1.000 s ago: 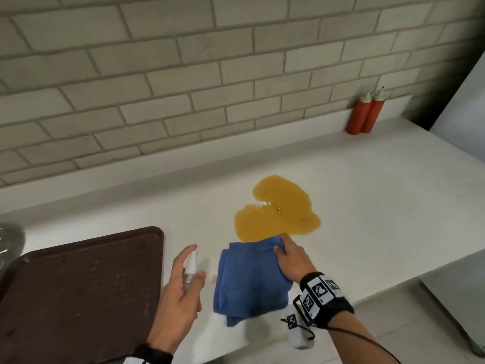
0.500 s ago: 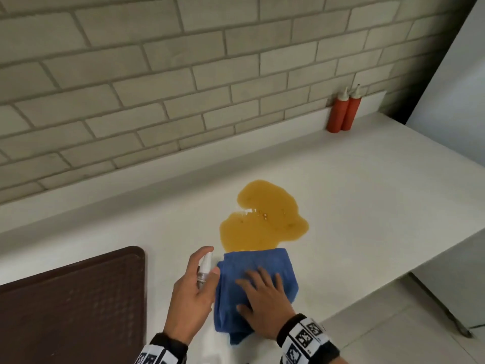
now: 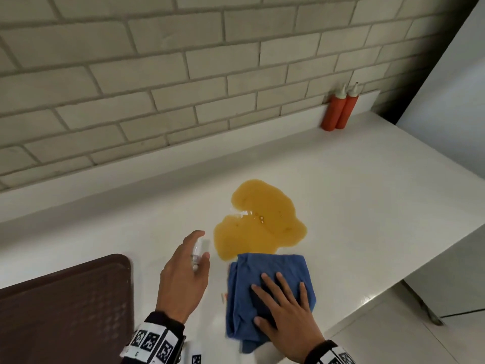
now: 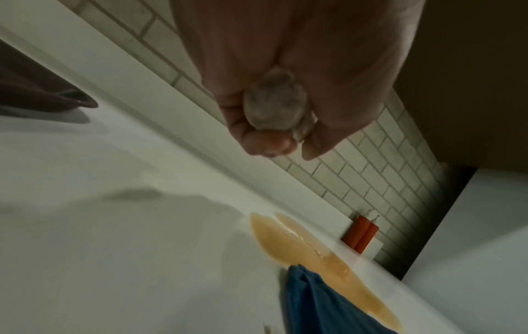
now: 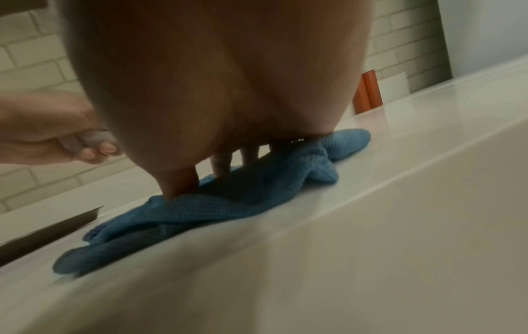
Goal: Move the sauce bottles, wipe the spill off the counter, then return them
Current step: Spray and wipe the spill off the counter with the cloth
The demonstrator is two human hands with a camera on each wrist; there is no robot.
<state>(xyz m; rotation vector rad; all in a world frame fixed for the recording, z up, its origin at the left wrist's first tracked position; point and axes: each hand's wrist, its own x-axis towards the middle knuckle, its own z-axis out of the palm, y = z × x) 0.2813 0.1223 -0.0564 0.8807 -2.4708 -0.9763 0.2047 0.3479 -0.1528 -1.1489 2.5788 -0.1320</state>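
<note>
Two red sauce bottles (image 3: pixel 341 109) (image 4: pixel 360 234) (image 5: pixel 368 93) stand together against the back ledge at the far right of the white counter (image 3: pixel 367 193). An orange-yellow spill (image 3: pixel 258 220) (image 4: pixel 311 255) spreads over the counter's middle. A folded blue cloth (image 3: pixel 265 274) (image 4: pixel 314 302) (image 5: pixel 257 192) lies just in front of the spill, its far edge touching it. My right hand (image 3: pixel 286 308) presses flat on the cloth with straight, spread fingers (image 5: pixel 180 180). My left hand (image 3: pixel 187 274) grips a small clear spray bottle (image 3: pixel 196 252) (image 4: pixel 275 104) left of the cloth, forefinger on top.
A dark brown tray (image 3: pixel 63 308) (image 5: pixel 48 230) sits at the counter's near left. A brick wall (image 3: pixel 183 74) backs the counter, with a raised ledge along it. A white appliance side (image 3: pixel 451 82) bounds the right end. The counter's front edge runs just behind my right wrist.
My right hand went from pinching the cloth's far corner to lying flat on it. The cloth shifted right, away from my left hand. The spray bottle stays in my left hand.
</note>
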